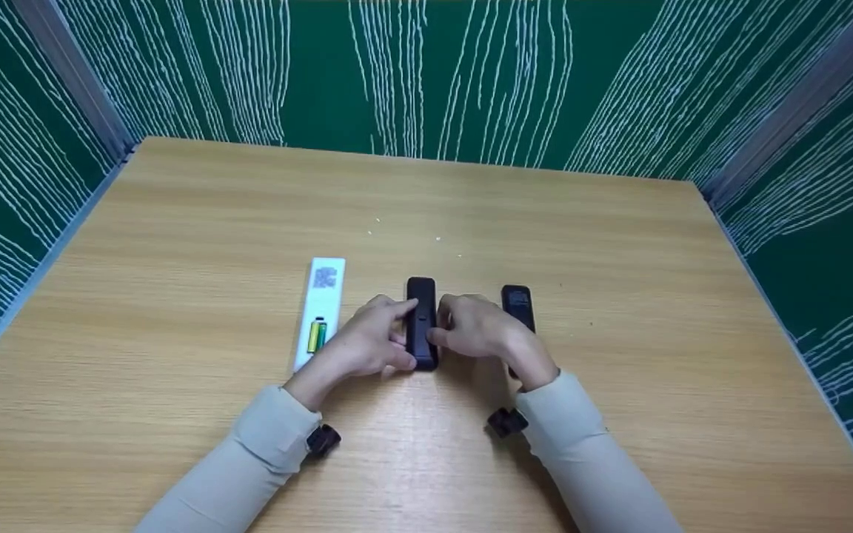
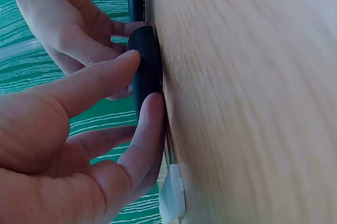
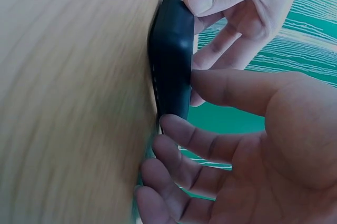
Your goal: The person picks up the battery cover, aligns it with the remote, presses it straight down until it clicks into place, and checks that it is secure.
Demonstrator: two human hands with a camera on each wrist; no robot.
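Note:
Face down on the wooden table lies a black remote control (image 1: 422, 337), between both hands. My left hand (image 1: 375, 337) grips it from the left, thumb at its near corner and a fingertip at its upper left edge. From the right, my right hand (image 1: 474, 326) pinches it, the thumb on its back and the fingers bent along its side. In the right wrist view, the right thumb presses the dark casing (image 3: 171, 50) while the index fingertip meets its lower edge. The fingers partly hide the remote's sides.
Left of the hands lies a white remote control (image 1: 328, 300) with a printed code and green and yellow batteries (image 1: 317, 336) showing. A second black remote (image 1: 518, 302) with a label lies behind the right wrist. Tiny white specks dot the table (image 1: 249, 222); green, white-streaked panels (image 1: 323, 74) stand around it.

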